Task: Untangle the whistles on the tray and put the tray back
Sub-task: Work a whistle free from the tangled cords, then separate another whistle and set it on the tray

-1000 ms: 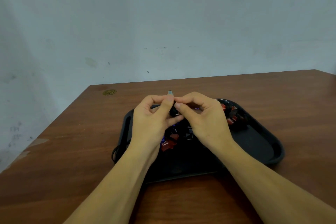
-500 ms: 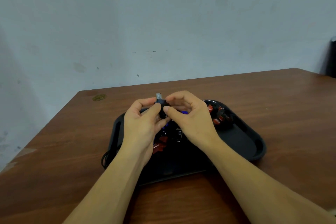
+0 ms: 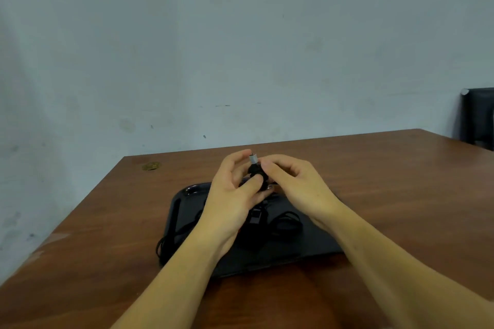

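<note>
You held a black whistle (image 3: 256,171) with a silver tip above the far edge of the tray (image 3: 187,195); the fingers of your left hand (image 3: 232,196) were clamped on its body, and your right hand (image 3: 295,187) pinched it near the top. The tray lay toward the far left corner of the tabletop (image 3: 387,195), with dark cords (image 3: 287,224) on it and one loop over its left rim. I think that pulling hard could tighten a knot, or drag the loop off the tray.

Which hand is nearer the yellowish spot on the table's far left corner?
Left. The left hand is over the tray, closer to the spot at the far left; the right hand sits farther right, beyond the whistle both hold.
</note>
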